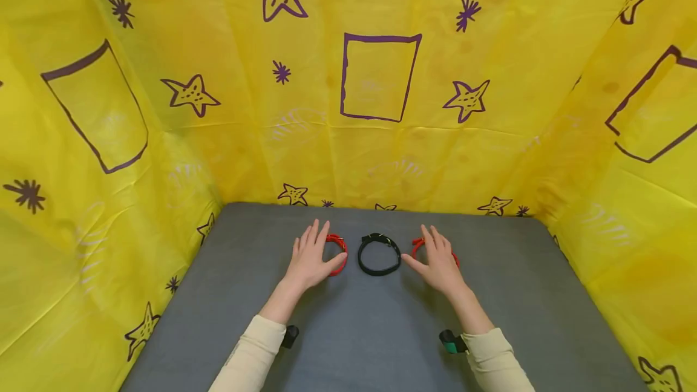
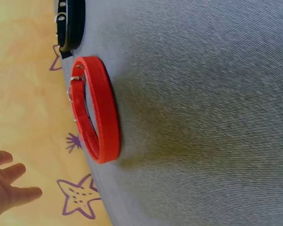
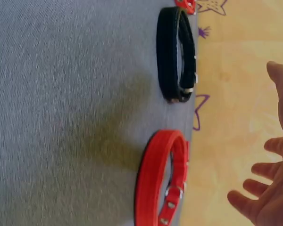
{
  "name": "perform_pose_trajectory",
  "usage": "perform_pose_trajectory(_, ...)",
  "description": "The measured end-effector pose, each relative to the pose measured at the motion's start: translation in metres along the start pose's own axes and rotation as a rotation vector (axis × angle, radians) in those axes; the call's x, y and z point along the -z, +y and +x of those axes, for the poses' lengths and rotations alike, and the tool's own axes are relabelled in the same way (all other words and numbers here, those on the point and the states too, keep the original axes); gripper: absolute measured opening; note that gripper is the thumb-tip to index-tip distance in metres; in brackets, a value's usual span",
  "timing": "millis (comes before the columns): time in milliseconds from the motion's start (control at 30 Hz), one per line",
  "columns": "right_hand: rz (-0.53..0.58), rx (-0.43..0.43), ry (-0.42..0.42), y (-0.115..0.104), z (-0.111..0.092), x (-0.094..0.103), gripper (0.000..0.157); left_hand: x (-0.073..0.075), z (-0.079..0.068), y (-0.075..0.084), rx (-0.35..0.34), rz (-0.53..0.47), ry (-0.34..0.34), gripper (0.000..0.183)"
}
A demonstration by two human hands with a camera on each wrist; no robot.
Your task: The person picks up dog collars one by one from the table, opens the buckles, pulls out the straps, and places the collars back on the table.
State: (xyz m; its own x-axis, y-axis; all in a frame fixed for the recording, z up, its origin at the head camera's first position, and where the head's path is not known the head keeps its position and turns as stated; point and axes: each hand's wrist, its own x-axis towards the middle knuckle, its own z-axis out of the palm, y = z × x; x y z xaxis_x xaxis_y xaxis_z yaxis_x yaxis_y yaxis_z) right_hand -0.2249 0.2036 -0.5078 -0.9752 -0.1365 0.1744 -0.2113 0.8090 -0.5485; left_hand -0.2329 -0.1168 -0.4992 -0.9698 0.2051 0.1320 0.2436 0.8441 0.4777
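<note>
Three buckled collars stand on edge in a row on a grey table. My left hand (image 1: 309,257), fingers spread, hovers over the left red collar (image 2: 107,113) and partly covers it in the head view. Between the hands is the black collar (image 1: 360,259), its metal buckle toward the back. My right hand (image 1: 440,266) is held above the right red collar (image 3: 151,183), hiding much of it from the head camera; its thumb tip comes close to the black collar's edge in that view. Both wrist views show the fingers apart from the collars, holding nothing.
A grey cloth-covered table (image 1: 348,331) spreads beneath the arms. Yellow fabric (image 1: 381,162) with purple stars and outlined shapes rises behind it and along both sides. A dark strap piece (image 1: 291,336) sits at the left wrist, another dark piece (image 1: 449,341) at the right.
</note>
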Motion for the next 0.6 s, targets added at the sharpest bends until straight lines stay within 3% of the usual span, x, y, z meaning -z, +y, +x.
perform_pose_trajectory(167, 0.086, 0.057, 0.051, -0.005, 0.002, -0.008, 0.084, -0.001, -0.001, -0.007, 0.016, -0.102, 0.045, 0.083)
perform_pose_trajectory(333, 0.144, 0.092, 0.103, -0.012, 0.008, -0.019, 0.069, -0.002, -0.002, -0.015, 0.028, -0.196, 0.138, 0.07)
perform_pose_trajectory(600, 0.278, 0.028, 0.101, -0.029, 0.018, -0.043, 0.048, -0.006, -0.003, -0.031, 0.113, -0.292, 0.198, 0.052)
